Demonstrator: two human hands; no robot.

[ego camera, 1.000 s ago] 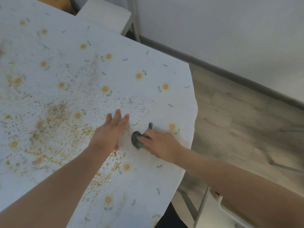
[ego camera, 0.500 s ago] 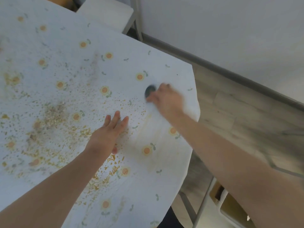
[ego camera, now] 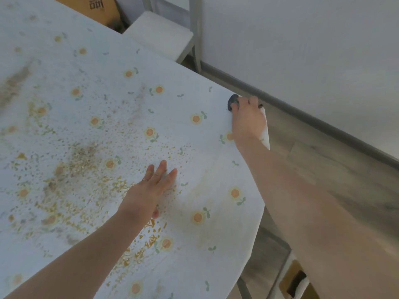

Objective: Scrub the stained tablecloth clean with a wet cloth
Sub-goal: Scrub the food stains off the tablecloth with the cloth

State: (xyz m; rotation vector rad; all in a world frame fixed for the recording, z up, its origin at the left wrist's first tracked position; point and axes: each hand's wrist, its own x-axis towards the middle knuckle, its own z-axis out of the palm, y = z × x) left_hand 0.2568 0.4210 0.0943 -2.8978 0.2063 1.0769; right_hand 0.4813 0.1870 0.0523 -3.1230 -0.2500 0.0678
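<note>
Across the left of the tablecloth (ego camera: pixel 194 147) covering the desk, yellow-brown stains (ego camera: pixel 82 160) are lying thick in speckles and smears. Just right of them your left grip (ego camera: pixel 149 190) is resting flat on the fabric, fingers straight and close together, fully open and holding nothing, palm pressing the tablecloth down. Further right, the speckles are thinning out. At the desk's far right corner your right grip (ego camera: pixel 246 119) is curling round a dark cloth (ego camera: pixel 233 101), pressing it against the tablecloth's edge, with most of it hiding under your fingers.
</note>
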